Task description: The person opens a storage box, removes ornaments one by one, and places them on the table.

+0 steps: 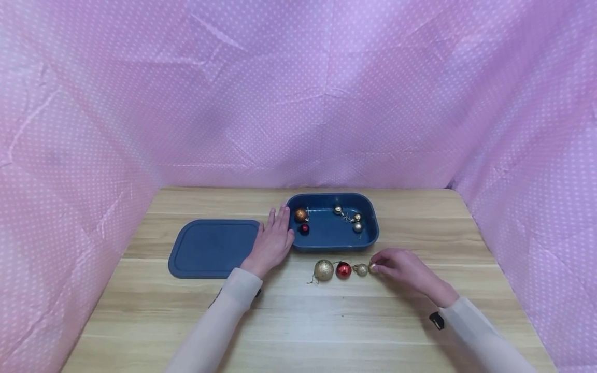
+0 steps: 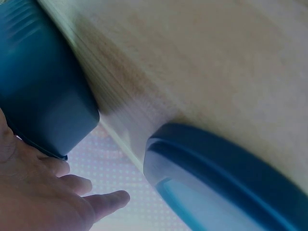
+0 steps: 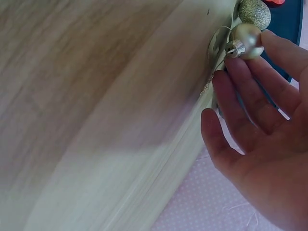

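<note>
My left hand (image 1: 271,242) lies with its fingers extended against the left wall of a blue rectangular box (image 1: 333,248); the left wrist view shows the hand at the box's side. Over on the right, my right hand (image 1: 406,268) pinches a small shiny gold bauble (image 3: 249,40) between thumb and fingers, low over the table. That bauble ends a row in front of the box: a large glittery gold bauble (image 1: 324,270), a red bauble (image 1: 343,270) and a small glittery gold bauble (image 1: 361,269). Its cap and a thin gold string show in the right wrist view.
Inside the box, an orange bauble (image 1: 300,214) and a dark red bauble (image 1: 304,228) lie left, and small gold baubles, one here (image 1: 357,227), lie right. A blue lid (image 1: 210,248) rests on the wooden table (image 1: 308,331) left of the box. Pink dotted cloth (image 1: 298,103) surrounds the table.
</note>
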Demonstrator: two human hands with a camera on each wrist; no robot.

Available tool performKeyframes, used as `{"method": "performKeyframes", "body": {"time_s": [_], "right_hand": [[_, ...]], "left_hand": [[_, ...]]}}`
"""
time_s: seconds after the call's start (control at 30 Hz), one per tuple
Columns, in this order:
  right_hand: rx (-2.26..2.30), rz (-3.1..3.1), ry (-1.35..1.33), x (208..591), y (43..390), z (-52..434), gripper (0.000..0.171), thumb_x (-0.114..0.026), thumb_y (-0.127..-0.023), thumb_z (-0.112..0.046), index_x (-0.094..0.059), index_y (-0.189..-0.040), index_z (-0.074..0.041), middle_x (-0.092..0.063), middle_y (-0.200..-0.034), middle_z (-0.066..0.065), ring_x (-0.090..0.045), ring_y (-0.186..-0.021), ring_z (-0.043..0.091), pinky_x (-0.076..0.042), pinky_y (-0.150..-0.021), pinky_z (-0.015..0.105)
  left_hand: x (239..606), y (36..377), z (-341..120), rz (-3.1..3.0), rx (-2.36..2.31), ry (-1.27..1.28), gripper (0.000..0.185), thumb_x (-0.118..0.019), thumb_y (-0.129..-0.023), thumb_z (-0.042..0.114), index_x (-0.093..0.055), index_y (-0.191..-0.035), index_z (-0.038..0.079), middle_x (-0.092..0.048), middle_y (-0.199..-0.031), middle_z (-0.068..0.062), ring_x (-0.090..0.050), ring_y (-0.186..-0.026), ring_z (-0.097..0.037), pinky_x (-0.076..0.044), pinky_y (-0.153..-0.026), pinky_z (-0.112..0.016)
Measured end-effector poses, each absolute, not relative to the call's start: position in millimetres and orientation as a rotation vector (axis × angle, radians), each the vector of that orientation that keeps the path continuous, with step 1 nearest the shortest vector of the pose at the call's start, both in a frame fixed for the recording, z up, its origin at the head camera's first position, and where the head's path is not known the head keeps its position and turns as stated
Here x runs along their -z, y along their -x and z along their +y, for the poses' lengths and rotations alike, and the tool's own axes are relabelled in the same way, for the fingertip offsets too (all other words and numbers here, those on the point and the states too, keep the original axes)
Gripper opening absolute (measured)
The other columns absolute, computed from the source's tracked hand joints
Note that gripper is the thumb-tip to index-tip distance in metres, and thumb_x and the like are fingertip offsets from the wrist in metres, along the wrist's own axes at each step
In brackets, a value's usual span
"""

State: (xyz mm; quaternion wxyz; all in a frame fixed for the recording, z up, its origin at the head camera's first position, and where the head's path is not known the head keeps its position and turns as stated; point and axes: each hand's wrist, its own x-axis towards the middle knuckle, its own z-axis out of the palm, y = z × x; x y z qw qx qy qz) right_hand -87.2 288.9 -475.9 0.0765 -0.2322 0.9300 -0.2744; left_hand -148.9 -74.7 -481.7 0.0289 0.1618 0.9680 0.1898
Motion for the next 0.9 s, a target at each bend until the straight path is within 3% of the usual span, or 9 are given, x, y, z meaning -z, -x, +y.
{"method": "performKeyframes", "body": {"time_s": [0.27,0.57,0.9], "right_hand": [[0.819,2.787,0.658,478,85,289,0.012,-0.077,-0.094,-0.020,-0.079,-0.103,-0.013,-0.076,-0.098,-0.006,-0.070,-0.088,0.012,-0.058,-0.080,0.037],[0.963,2.907,0.548,463,84,296,0.021,-0.071,-0.098,-0.016,-0.075,-0.115,-0.004,-0.075,-0.113,0.011,-0.070,-0.106,0.035,-0.055,-0.092,0.057],[1.190,3.115,0.457,458,100,297,0.030,-0.064,-0.104,-0.017,-0.068,-0.127,0.002,-0.069,-0.127,0.023,-0.063,-0.118,0.044,-0.046,-0.101,0.061]], "left_hand": [[482,149,-75,2.994,-0.584,-0.510,0.065,-0.040,-0.111,0.027,-0.014,-0.166,0.004,-0.012,-0.173,-0.012,-0.010,-0.158,-0.038,-0.019,-0.119,-0.069],[482,148,-75,2.998,-0.582,-0.509,0.065,-0.040,-0.111,0.029,-0.015,-0.166,0.004,-0.012,-0.173,-0.012,-0.011,-0.158,-0.038,-0.020,-0.119,-0.069],[482,149,-75,3.009,-0.575,-0.518,0.065,-0.040,-0.111,0.027,-0.016,-0.166,0.004,-0.013,-0.173,-0.013,-0.013,-0.158,-0.039,-0.021,-0.118,-0.069]]}}
